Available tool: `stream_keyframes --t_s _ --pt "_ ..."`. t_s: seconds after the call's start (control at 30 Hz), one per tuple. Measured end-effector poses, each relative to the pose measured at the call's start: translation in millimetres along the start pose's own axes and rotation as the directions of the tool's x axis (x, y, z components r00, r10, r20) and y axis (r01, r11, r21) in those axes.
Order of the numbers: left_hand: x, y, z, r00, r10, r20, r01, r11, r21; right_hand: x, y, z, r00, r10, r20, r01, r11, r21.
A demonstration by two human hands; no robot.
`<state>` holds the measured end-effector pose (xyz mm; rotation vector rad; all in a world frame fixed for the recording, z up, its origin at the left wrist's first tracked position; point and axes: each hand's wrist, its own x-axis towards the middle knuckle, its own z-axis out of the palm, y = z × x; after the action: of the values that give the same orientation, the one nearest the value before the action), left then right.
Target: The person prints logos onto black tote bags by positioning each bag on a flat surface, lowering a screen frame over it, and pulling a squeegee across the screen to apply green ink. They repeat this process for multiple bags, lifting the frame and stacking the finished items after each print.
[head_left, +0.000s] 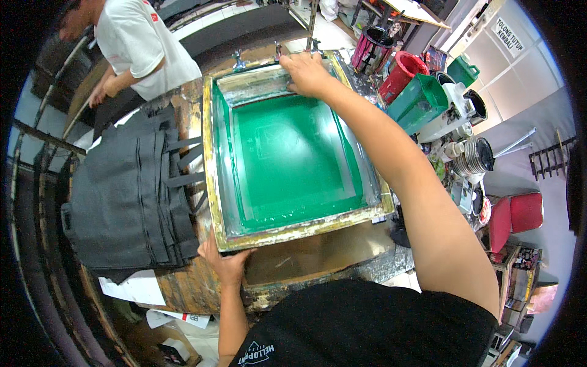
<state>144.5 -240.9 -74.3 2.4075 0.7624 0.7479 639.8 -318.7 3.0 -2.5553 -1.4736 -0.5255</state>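
Observation:
A screen printing frame [215, 202] with worn, paint-stained wooden rails and green mesh [278, 162] lies before me, its near edge over a brown board [306, 260]. My left hand [225, 263] grips its near left corner, thumb up along the outer side and fingers tucked beneath. At the far end my right hand [307, 74] is closed over what looks like a wooden squeegee [257, 93], lying across the mesh against the far rail. The fingers partly hide where squeegee and rail meet. Metal hinge clamps [238, 60] hold the frame's far edge.
Black fabric bags [122, 189] are stacked to the left, their straps reaching the frame. Beyond them a person in a white shirt [143, 52] stands. Red [406, 73] and green [419, 101] containers, with several paint tubs, crowd the right side.

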Motion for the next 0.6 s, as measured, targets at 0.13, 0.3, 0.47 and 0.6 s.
stream_keyframes --t_s 0.13,0.3,0.47,0.6 --pt "-3.7 -6.2 -2.1 0.999 -0.022 -0.039 0.028 0.989 0.146 54.8 25.1 11.8 0.966 0.013 0.258 -0.026 0.998 0.049" --pt "9.9 5.7 -19.1 0.995 -0.007 0.098 -0.028 0.936 0.350 72.9 31.7 10.0 0.945 -0.011 0.326 -0.009 0.998 0.060" --pt "112.4 27.8 -22.9 0.959 0.283 0.012 -0.278 0.932 0.233 38.4 17.4 12.1 0.999 0.022 -0.025 -0.022 1.000 0.002" --pt "239.5 61.3 30.2 0.823 0.565 -0.060 -0.548 0.818 0.175 3.8 -6.6 28.4 0.983 0.041 -0.178 -0.069 0.986 -0.154"
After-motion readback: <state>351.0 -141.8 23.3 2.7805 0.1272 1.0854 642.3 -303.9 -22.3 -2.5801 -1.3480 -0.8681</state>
